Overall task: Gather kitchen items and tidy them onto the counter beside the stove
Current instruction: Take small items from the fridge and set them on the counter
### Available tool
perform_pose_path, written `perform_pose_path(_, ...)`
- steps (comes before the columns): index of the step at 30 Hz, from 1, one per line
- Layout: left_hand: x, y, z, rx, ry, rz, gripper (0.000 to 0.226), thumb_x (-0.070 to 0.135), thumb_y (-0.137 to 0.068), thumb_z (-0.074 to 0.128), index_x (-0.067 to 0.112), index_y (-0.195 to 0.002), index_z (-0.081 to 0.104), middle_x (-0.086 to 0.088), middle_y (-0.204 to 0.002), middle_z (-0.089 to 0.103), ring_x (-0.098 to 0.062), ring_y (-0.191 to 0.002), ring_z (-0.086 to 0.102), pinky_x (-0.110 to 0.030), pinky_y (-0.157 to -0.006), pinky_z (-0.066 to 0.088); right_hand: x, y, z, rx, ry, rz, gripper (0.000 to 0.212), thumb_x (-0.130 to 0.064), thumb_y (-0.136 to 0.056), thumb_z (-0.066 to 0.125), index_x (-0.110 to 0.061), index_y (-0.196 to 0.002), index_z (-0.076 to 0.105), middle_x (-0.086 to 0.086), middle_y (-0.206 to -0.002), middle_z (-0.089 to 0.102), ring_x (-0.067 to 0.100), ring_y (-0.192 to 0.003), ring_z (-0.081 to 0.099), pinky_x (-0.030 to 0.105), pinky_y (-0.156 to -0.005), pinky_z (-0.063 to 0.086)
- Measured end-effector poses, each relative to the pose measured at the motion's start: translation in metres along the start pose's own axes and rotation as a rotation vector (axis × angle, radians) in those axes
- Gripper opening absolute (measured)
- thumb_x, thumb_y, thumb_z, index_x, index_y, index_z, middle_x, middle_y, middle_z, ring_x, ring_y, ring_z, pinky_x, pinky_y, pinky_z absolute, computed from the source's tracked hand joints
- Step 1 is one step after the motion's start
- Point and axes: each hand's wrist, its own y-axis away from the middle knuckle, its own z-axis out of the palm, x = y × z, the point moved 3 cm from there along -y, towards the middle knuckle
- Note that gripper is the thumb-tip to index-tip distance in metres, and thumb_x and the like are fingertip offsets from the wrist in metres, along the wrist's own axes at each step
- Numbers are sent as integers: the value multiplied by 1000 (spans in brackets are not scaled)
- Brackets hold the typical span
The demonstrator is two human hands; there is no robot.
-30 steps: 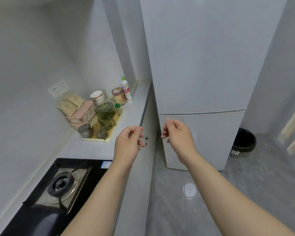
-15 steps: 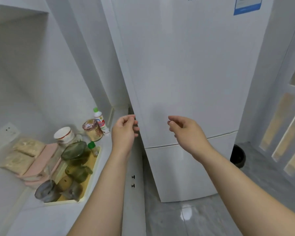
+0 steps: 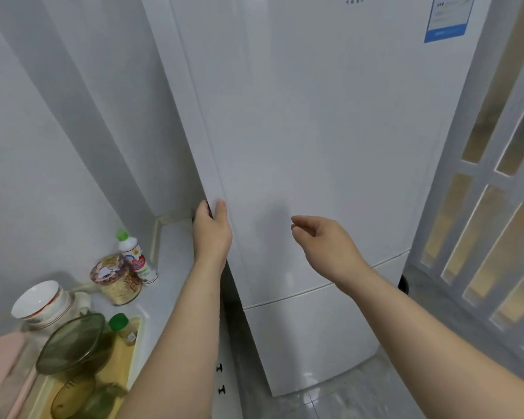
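A tall white fridge (image 3: 330, 131) fills the middle of the view, its upper door closed. My left hand (image 3: 211, 229) grips the left edge of that upper door, fingers curled behind it and thumb on the front. My right hand (image 3: 324, 241) hovers in front of the door, empty, with fingers loosely curled and apart. On the white counter (image 3: 176, 258) to the left stand a green-capped white bottle (image 3: 133, 257), a snack jar (image 3: 117, 279), stacked white bowls (image 3: 40, 300) and a yellow tray (image 3: 130, 352) holding green glass dishes (image 3: 71, 343).
A small green-capped bottle (image 3: 123, 328) stands in the tray. Pink items (image 3: 0, 358) lie at the far left. Cabinet knobs (image 3: 220, 378) sit below the counter edge. A lattice door (image 3: 490, 207) stands on the right, with grey tiled floor (image 3: 360, 397) below.
The view has risen from the stove and counter toward the fridge. My left hand moved up and took hold of the fridge door's left edge; my right hand came closer to the door.
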Motion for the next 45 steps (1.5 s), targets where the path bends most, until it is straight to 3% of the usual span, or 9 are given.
perform_pose_path(3,-6,-7,3,102,-45,13,25,35,-102,46,16,-92,58,8,-78,59,-8,-71,55,-24,-62,40,-1,-3,-5,18,35,7,41,-25,-100,49,-19,-139,56,-9,-136,60,5,-125,54,28,-108,42)
perform_pose_path(7,-8,-11,5,146,-131,34,30,36,-103,45,13,-85,50,8,-69,49,-5,-61,46,-16,-50,31,-2,0,-13,29,59,10,41,-24,-100,48,-18,-140,55,-9,-139,59,5,-128,52,20,-105,38)
perform_pose_path(15,0,1,-1,103,-59,-64,43,42,-101,48,4,-116,61,-16,-108,67,-31,-99,62,-36,-80,47,0,29,-24,28,37,-1,42,-25,-101,46,-18,-142,52,-10,-141,57,3,-125,53,16,-100,38)
perform_pose_path(18,7,25,-7,88,-70,-52,32,41,-101,50,12,-105,62,2,-89,62,-16,-84,56,-25,-70,41,1,47,-28,16,22,-8,42,-25,-101,46,-19,-143,52,-12,-134,61,-2,-107,58,9,-84,38)
perform_pose_path(20,9,47,-13,92,-93,-17,31,40,-100,53,13,-84,57,6,-73,53,-10,-68,48,-21,-58,35,4,59,-33,16,18,-7,42,-25,-101,46,-19,-142,52,-8,-132,63,3,-116,59,9,-81,39)
perform_pose_path(24,15,88,-27,2,-95,1,19,37,-94,64,18,-96,65,10,-85,65,-3,-76,59,-14,-65,42,8,83,-37,3,-7,-5,43,-25,-101,47,-20,-143,51,-9,-137,60,2,-117,56,12,-87,38)
perform_pose_path(32,40,165,-35,-193,-87,-8,23,44,-82,75,23,-86,67,-3,-84,72,-24,-83,71,-49,-79,60,8,139,-40,-12,-48,-24,42,-26,-102,48,-19,-143,52,-8,-142,56,8,-131,50,27,-111,39)
perform_pose_path(38,66,214,-27,-324,-89,-21,28,36,-82,79,11,-83,67,-5,-81,73,-25,-82,73,-39,-75,62,20,180,-60,18,-101,-31,42,-24,-101,51,-16,-143,51,-6,-142,56,6,-130,51,23,-110,39)
perform_pose_path(45,89,260,-6,-480,-70,-55,40,41,-66,90,8,-82,73,-11,-79,75,-29,-80,74,-48,-80,61,48,222,-95,73,-157,12,45,-19,-97,56,-16,-142,52,-5,-141,57,1,-127,52,15,-102,39)
